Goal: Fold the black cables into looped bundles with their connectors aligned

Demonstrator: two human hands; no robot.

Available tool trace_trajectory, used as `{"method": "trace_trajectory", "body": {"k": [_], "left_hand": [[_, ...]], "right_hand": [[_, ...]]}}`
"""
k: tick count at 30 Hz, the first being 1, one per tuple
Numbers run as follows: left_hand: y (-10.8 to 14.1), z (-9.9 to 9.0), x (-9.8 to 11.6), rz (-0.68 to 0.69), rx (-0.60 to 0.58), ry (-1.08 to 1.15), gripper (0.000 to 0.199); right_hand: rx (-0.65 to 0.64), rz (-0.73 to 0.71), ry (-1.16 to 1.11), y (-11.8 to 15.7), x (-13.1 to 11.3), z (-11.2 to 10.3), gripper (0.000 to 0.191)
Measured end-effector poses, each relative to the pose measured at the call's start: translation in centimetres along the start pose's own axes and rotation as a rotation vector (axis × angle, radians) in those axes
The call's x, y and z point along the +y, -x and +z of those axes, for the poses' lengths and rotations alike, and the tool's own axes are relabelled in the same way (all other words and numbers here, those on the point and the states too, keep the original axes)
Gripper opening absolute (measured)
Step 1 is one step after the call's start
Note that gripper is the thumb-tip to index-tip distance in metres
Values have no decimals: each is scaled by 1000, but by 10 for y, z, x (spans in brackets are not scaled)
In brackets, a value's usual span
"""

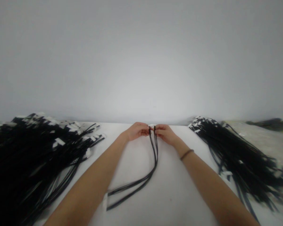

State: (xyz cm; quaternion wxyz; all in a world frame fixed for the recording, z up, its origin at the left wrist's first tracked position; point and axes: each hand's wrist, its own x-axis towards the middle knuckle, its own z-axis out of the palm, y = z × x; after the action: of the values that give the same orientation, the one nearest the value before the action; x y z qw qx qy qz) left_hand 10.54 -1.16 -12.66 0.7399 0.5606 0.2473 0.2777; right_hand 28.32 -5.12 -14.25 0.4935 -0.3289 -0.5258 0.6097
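Pale grey wall across the upper half of the view, brightest near the middle. White table below, back edge close to the wall. At left, large heap of black cables, spread from the back of the table to the bottom of the view, with white tips along the far and inner sides. At right, smaller bundle of black cables, laid slantwise, far end tipped with white, near end fanned out and blurred. Beside the bundle, at far right, cloudy plastic sheet. Left forearm and right forearm extended forward from the bottom edge, converging at the middle. Single black cable, in two groups of strands, located between both forearms: far end at the fingertips, remainder curving down and to the left. Left hand and right hand near the back edge, fingertips nearly meeting, each pinching the far end of the cable from its own side. Lower white end just beside the left forearm. Dark band around the right forearm, near the hand. Upper white end between the fingertips, partly hidden; cannot tell exact finger contact.
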Motion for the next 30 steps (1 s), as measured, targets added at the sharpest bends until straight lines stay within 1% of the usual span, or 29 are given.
{"method": "trace_trajectory", "body": {"k": [5,6,9,11,20,26,30], "left_hand": [[-1,-2,-2,9,-20,49,20],[-1,-2,-2,14,-26,62,21],[-1,-2,-3,25,-42,93,24],[-1,-2,-4,29,-38,104,26],[0,1,-2,23,-12,162,19],[-3,3,-4,35,93,129,12],[-4,3,-4,40,116,84,12]], "right_hand": [[9,-35,7,0,0,2,15],[22,-40,5,1,0,3,19],[47,-51,0,2,-2,5,43],[40,-51,5,2,-2,6,51],[5,-68,27,0,0,3,48],[8,-76,60,-1,2,2,48],[16,-73,61,-1,2,2,47]]}}
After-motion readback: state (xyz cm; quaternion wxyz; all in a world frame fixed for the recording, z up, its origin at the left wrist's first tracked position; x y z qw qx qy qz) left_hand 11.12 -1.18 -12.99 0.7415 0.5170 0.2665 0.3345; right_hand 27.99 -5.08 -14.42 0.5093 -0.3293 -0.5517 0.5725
